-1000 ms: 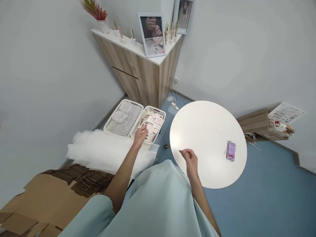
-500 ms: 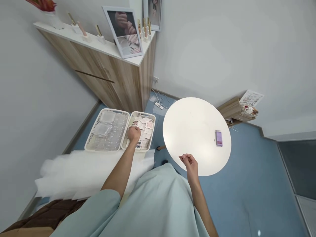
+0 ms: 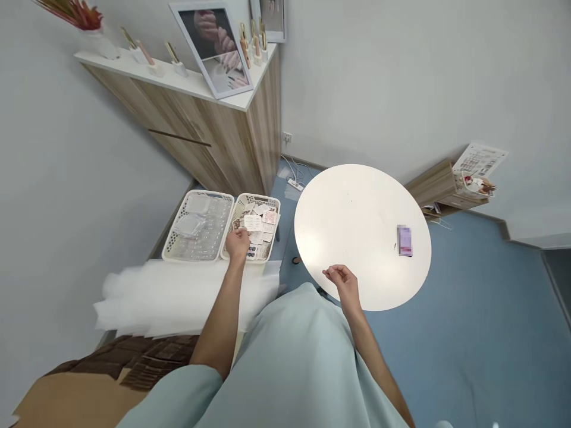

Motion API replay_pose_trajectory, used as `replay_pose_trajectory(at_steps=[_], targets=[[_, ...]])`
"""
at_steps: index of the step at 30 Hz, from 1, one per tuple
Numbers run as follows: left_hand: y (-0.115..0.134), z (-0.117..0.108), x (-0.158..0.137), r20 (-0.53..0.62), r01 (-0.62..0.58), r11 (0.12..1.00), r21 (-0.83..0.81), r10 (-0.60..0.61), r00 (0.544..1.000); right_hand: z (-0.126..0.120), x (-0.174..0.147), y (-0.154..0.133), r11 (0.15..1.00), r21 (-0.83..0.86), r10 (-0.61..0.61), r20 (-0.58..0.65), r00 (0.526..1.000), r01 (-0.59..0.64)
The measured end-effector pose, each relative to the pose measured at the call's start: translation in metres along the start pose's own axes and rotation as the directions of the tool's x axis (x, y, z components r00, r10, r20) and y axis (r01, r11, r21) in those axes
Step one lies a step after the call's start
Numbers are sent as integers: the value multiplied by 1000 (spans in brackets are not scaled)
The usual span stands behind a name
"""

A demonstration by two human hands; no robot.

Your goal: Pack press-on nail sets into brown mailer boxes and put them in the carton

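My left hand (image 3: 238, 244) reaches into the smaller white basket (image 3: 273, 244), its fingers closed at the lower edge of a white printed card (image 3: 253, 223). Around that card lie several loose cards and papers, among them a pinkish card (image 3: 269, 217). Over the near edge of the round white table (image 3: 357, 226), my right hand (image 3: 344, 287) is held in a pinch. Whatever sits between those fingertips, if anything, is too small to name.
Left of the card basket stands a larger basket (image 3: 167, 249) with clear plastic cases (image 3: 190, 224). White foam sheeting (image 3: 178, 294) lies in front of both. A small purple pack (image 3: 405, 241) rests on the table's right side. Behind the baskets rises a wooden cabinet (image 3: 223, 142).
My left hand has gone from a fist over the papers to gripping the white card, which now shows more fully. My right hand keeps its pinch. The view has shifted slightly.
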State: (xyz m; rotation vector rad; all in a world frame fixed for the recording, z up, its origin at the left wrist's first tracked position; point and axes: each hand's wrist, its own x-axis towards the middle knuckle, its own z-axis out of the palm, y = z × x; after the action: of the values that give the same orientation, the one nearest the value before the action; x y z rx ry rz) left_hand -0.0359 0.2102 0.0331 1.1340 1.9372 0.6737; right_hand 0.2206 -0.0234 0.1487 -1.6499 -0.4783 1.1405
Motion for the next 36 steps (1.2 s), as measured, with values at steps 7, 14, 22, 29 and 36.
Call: replay_pose_trajectory(at_steps=[7,14,22,29,36], targets=[[47,32,-134,220,48,885,-462,62,974,-28,36,-9,999,16,-51,150,987,49],[89,69,-233,447,88,892,-443,134,884,-68,58,-30,999,26,-25,127,992,22],[97,112,-268,523,59,927,-371,156,838,-119,62,-21,998,60,-6,45,999,3],[105,123,-270,583,-45,949,-312,229,779,-147,63,-21,996,73,-46,26,999,44],[108,123,-263,630,-85,943,-321,280,724,-153,61,-29,986,24,-167,18,986,167]])
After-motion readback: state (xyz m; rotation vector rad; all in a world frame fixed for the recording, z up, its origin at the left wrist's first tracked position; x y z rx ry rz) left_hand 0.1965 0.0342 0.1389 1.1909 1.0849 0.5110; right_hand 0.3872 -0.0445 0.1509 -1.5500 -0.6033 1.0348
